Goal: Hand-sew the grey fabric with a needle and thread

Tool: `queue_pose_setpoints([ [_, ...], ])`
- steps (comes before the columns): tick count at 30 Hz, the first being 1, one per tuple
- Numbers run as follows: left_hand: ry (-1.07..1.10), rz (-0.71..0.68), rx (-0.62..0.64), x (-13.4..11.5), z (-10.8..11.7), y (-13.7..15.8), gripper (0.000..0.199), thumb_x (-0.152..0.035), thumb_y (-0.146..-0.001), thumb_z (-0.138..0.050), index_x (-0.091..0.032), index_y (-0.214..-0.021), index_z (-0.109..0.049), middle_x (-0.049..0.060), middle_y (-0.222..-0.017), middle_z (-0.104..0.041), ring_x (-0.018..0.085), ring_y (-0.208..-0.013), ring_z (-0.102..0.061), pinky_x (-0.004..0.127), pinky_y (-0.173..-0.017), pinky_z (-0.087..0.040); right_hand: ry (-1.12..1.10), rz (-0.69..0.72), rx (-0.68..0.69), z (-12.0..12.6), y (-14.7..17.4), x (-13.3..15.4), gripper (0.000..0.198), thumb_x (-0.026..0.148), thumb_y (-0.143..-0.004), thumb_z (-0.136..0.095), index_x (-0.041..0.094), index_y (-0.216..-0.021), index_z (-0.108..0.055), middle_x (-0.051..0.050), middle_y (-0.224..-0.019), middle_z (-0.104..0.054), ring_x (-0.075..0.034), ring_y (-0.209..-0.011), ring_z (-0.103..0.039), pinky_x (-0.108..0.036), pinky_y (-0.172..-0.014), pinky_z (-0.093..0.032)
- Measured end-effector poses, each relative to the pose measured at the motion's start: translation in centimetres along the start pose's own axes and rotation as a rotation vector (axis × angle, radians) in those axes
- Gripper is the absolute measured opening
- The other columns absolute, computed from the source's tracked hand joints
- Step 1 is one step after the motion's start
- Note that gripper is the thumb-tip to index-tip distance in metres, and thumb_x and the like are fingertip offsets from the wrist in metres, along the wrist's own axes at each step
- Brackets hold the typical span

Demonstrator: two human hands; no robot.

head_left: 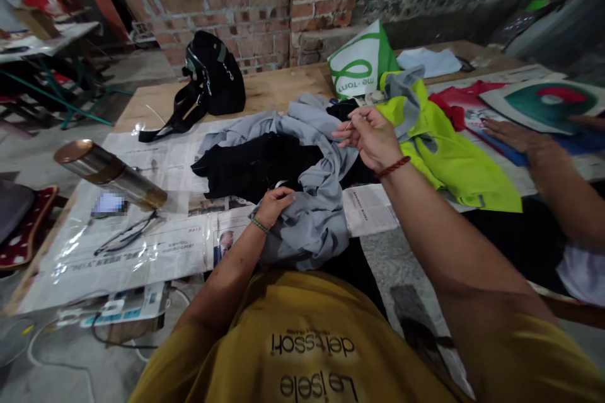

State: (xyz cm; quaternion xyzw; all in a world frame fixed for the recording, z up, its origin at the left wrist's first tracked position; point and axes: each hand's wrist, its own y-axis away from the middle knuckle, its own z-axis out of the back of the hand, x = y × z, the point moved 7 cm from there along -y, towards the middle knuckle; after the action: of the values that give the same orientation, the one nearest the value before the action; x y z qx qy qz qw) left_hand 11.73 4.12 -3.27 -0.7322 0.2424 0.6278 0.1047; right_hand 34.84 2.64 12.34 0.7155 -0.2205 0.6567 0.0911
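Note:
A grey garment lies bunched over the table's near edge and my lap, with black cloth in its middle. My left hand grips a fold of the grey fabric beside the black part, thumb on top. Above the right side of the garment, my right hand is raised in a pinch. A thin, needle-like thing seems to show at its fingertips; it is too fine to make out clearly. To the right of this hand lies a neon-yellow and grey garment.
A metal tumbler and eyeglasses are on newspapers at left. Behind are a black bag and a green-white bag. At right, another person's hand rests on cloth near an iron.

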Motion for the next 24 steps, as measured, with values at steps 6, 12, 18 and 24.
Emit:
queue_pose_setpoints([
  [6, 0.004, -0.009, -0.001, -0.2, 0.1, 0.0, 0.03, -0.036, -0.05, -0.081, -0.015, -0.069, -0.07, -0.002, -0.061, -0.062, 0.007, -0.052, -0.049, 0.019, -0.051, -0.039, 0.085, 0.107, -0.038, 0.9, -2.4, 3.0, 0.01, 0.032, -0.092, -0.05, 0.024, -0.089, -0.044, 0.002, -0.073, -0.064, -0.011, -0.066, -0.063, -0.026, -0.057, -0.044],
  [12, 0.017, -0.006, 0.016, -0.1, 0.0, 0.0, 0.03, -0.036, -0.052, -0.081, -0.014, -0.07, -0.07, -0.002, -0.061, -0.063, 0.007, -0.053, -0.049, 0.02, -0.051, -0.038, 0.131, 0.138, -0.092, 2.0, -4.4, 4.7, 0.007, 0.028, -0.093, -0.048, 0.026, -0.088, -0.045, 0.003, -0.07, -0.062, -0.011, -0.065, -0.06, -0.027, -0.058, -0.041],
  [18, 0.021, -0.002, 0.025, -0.3, -0.2, 0.0, 0.03, -0.035, -0.051, -0.081, -0.014, -0.068, -0.069, -0.003, -0.06, -0.061, 0.007, -0.052, -0.048, 0.02, -0.052, -0.038, 0.155, 0.156, -0.102, 2.4, -6.1, 5.6, 0.005, 0.027, -0.094, -0.047, 0.025, -0.089, -0.045, 0.004, -0.069, -0.06, -0.01, -0.063, -0.059, -0.026, -0.057, -0.04],
  [24, 0.011, 0.009, 0.032, -0.3, -0.2, 0.1, 0.03, -0.037, -0.053, -0.08, -0.014, -0.068, -0.07, -0.002, -0.06, -0.061, 0.007, -0.052, -0.047, 0.021, -0.051, -0.036, 0.174, 0.17, -0.144, 1.5, -6.9, 6.9, 0.011, 0.017, -0.096, -0.041, 0.024, -0.089, -0.045, 0.006, -0.067, -0.057, -0.007, -0.06, -0.055, -0.023, -0.058, -0.039],
])
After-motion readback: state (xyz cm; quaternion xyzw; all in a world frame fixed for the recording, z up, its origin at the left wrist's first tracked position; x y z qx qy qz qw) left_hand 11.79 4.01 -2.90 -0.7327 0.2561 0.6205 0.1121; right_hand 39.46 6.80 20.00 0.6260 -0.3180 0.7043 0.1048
